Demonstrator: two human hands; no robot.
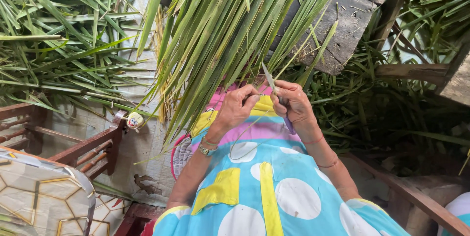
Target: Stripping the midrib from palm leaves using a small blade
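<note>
Two hands meet in the middle of the view, close together above the lap. The right hand [295,103] is closed around the purple handle of a small knife [272,85], and the grey blade points up and a little to the left, between both hands. The left hand [238,106] has its fingers pressed together, pinching a thin pale green strip [250,127] that bends down in a loop over the colourful dress [264,187]. On the left wrist there is a watch [206,150] and thin bands; the right wrist carries red thread bands. Just above the hands hangs a big bundle of long green leaves [225,25], which spreads down from a dark wooden plank [352,15] and almost touches the knuckles. More cut leaves lie in a pile [54,45] on the left and also on the right under the plank. At the lower left stands a wooden chair [83,153] with a patterned cushion [39,197].
</note>
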